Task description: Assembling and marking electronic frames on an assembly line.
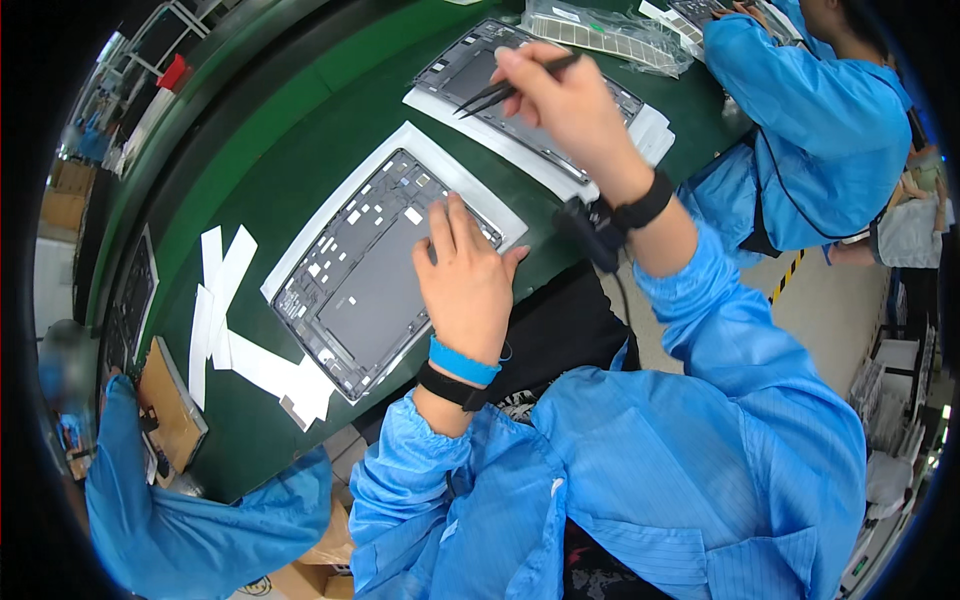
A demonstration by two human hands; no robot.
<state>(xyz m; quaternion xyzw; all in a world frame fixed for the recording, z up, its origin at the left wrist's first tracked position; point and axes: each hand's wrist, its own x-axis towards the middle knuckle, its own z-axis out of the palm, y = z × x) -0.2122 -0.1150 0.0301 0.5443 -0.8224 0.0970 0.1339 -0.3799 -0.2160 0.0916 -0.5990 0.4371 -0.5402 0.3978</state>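
Note:
A dark grey tablet housing [368, 302], dotted with small white patches along its upper left half, lies on a white sheet [335, 205] in front of me. My left hand [465, 275] rests on its right part, fingers stretched out and holding nothing. Raised above a second dark housing [462, 70], my right hand [570, 110] grips black tweezers [492, 96], their tips pointing left. This second housing also lies on white sheeting [500, 140], partly hidden behind my right hand and wrist.
White paper strips [236, 290] are scattered left of the near housing. A bagged sheet of pale pieces [600, 40] lies at the far edge. Co-workers in blue sit at right [810, 130] and lower left [190, 520]. A black device with a cable [590, 235] hangs by the green table edge.

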